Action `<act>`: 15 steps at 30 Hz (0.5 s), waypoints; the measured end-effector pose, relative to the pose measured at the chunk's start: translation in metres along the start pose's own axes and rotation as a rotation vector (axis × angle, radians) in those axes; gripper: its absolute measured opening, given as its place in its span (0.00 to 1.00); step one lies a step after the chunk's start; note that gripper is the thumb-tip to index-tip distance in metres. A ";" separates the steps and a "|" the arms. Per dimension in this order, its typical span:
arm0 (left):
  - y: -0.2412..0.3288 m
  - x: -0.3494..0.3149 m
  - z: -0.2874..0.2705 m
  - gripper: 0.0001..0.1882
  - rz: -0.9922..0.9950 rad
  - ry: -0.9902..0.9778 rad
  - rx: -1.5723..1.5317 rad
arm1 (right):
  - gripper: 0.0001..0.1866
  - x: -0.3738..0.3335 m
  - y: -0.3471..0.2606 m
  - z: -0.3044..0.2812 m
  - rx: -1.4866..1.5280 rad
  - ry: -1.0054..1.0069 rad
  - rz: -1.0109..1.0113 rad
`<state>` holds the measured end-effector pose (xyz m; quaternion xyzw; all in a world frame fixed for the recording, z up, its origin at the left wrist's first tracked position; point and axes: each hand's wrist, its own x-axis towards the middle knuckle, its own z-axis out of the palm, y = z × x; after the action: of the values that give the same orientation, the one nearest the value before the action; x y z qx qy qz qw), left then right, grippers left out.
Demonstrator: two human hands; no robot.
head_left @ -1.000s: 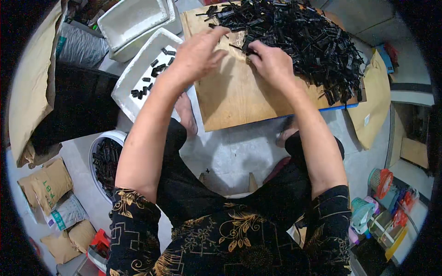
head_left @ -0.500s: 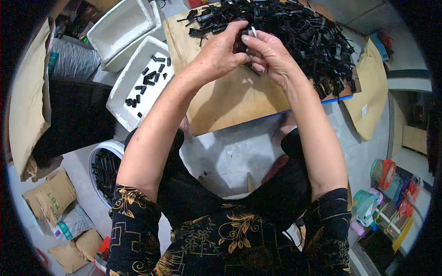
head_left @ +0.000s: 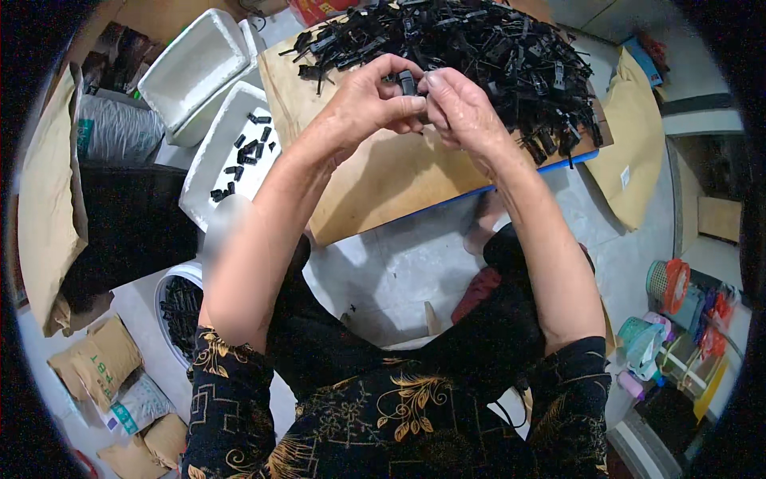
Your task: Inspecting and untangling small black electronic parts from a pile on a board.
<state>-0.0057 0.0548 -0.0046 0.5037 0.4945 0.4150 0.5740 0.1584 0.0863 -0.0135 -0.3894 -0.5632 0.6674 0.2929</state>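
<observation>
Above the wooden board (head_left: 391,188), my two hands meet near its middle. A small black plastic part (head_left: 407,82) is gripped between the thumb and curled fingers of my left hand (head_left: 357,109). My right hand (head_left: 465,108) is closed in a pinch right beside that part; whatever its fingertips hold is hidden. Just beyond both hands, a large heap of black plastic parts (head_left: 511,68) covers the far side of the board. To the left, several short black pieces lie scattered in a white foam box (head_left: 203,180).
More white foam boxes (head_left: 195,68) stand behind the first. A round white tub (head_left: 165,291) of black pieces is beside my left arm. Brown paper sacks (head_left: 96,359) lie at lower left, another sack (head_left: 626,148) right of the board. Baskets (head_left: 658,287) and bags sit at far right.
My hands have drawn closer together. The black part now shows in my left hand, and the thin white thing seen at my right fingertips is out of sight. The view has shifted slightly.
</observation>
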 end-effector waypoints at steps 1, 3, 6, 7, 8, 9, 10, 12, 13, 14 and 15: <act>0.001 0.000 0.002 0.18 -0.015 -0.010 -0.025 | 0.13 -0.001 0.001 -0.002 -0.001 0.005 -0.001; 0.000 0.002 0.004 0.17 -0.030 -0.023 -0.049 | 0.13 -0.003 0.005 -0.005 -0.135 0.006 -0.151; -0.001 0.004 0.006 0.19 -0.033 -0.055 -0.002 | 0.14 0.000 0.012 -0.009 -0.244 -0.013 -0.195; -0.001 0.004 0.008 0.16 -0.042 -0.039 -0.003 | 0.14 0.000 0.013 -0.010 -0.289 -0.036 -0.220; -0.001 0.004 0.010 0.14 -0.050 -0.023 -0.003 | 0.14 0.000 0.015 -0.010 -0.288 -0.034 -0.219; -0.001 0.005 0.010 0.14 -0.052 -0.024 -0.003 | 0.14 0.000 0.016 -0.010 -0.327 -0.035 -0.231; -0.002 0.005 0.011 0.13 -0.036 -0.016 0.074 | 0.15 0.000 0.014 -0.009 -0.368 -0.035 -0.244; -0.003 0.006 0.012 0.13 -0.019 -0.009 0.151 | 0.14 -0.003 0.009 -0.008 -0.415 -0.025 -0.232; -0.005 0.006 0.012 0.12 -0.005 -0.002 0.151 | 0.14 -0.004 0.007 -0.006 -0.460 -0.017 -0.223; -0.006 0.006 0.012 0.12 0.009 0.005 0.150 | 0.14 -0.003 0.009 -0.005 -0.460 -0.016 -0.223; -0.007 0.005 0.012 0.12 0.009 0.005 0.150 | 0.14 -0.001 0.012 -0.005 -0.460 -0.005 -0.232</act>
<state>0.0065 0.0569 -0.0123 0.5465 0.5233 0.3806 0.5317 0.1640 0.0853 -0.0253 -0.3771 -0.7417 0.4845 0.2699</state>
